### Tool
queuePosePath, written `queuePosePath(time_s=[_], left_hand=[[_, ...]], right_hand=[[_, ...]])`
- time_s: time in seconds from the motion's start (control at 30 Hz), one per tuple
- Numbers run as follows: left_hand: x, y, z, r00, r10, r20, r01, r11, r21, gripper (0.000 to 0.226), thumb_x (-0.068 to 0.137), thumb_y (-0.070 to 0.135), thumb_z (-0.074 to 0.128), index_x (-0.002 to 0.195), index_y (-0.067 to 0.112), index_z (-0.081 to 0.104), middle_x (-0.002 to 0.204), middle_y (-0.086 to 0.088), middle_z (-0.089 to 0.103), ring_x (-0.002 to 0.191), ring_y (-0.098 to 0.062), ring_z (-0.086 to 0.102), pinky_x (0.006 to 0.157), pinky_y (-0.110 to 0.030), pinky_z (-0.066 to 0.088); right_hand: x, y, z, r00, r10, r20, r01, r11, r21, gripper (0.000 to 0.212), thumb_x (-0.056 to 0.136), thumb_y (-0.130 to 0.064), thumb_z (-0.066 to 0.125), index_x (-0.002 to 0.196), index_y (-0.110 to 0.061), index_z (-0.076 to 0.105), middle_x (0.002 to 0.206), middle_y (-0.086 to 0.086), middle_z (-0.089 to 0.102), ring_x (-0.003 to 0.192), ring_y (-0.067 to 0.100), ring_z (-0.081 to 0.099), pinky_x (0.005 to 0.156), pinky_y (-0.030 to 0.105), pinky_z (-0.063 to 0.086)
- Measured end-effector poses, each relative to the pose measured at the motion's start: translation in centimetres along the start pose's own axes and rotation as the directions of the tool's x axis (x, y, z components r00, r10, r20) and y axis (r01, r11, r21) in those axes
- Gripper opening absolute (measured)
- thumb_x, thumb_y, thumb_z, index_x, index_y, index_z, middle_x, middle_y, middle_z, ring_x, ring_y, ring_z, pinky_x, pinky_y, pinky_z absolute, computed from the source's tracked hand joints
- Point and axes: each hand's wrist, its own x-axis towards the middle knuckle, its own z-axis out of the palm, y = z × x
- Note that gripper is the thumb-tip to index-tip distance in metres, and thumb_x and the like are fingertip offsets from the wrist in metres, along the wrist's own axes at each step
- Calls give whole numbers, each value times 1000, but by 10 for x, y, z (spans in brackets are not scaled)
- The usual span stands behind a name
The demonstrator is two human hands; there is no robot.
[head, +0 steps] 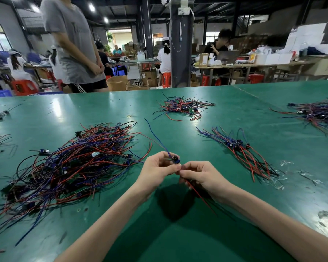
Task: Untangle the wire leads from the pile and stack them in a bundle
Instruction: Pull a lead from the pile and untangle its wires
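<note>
I am holding one wire lead (175,160) up in the centre of the frame, just above the green table (178,235). My left hand (157,167) is curling its thumb and fingers round the lead's small dark component end. My right hand (201,173) is pinching the same lead just beside it, so the fingertips of both hands are nearly touching. The lead's blue wire (155,135) is arcing away toward the upper left, and its red wire (199,195) is running down under my right palm toward the lower centre of the frame. The big tangled pile (74,163) of red, blue and black leads is spreading across the left of the frame, its nearest strands reaching close to my left hand. The sorted bundle (240,150) is lying on the table to the right of centre, well apart from the pile, with its wires fanning out at both ends. Clear plastic scraps (276,178) are lying beside its lower end. A second heap (184,107) is sitting in the upper centre, with a small yellow rubber band (128,116) to its left, and a third heap (318,114) is lying at the right edge. A person in a grey shirt (74,44) is standing beyond the table at the upper left.
</note>
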Motion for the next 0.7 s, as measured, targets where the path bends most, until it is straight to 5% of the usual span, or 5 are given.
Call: queuePosePath(time_s=[0.17,0.37,0.7], left_hand=[[1,-2,-2,999,-8,-31,8,1000,-2,20,77,-6,71,88,10,66,72,-9,66,58,-13,59,71,-26,51],[1,-6,-2,999,3,-36,-1,997,71,20,75,0,76,89,13,67,71,-9,70,59,-17,61,73,-32,50],[0,-6,-1,995,-10,-95,8,1000,-18,21,79,-2,71,90,15,65,68,-6,71,61,-16,64,71,-25,54]], right_hand=[[0,1,1,999,24,25,-22,997,-72,10,91,-4,57,91,0,67,59,0,64,45,3,50,46,15,41],[-2,2,4,998,19,52,-10,984,-176,23,95,0,48,86,-11,67,62,-2,62,48,0,50,46,14,41],[1,1,0,1000,-6,-1,5,962,-274,23,96,-16,55,76,-11,64,54,-2,64,40,1,45,40,16,37]])
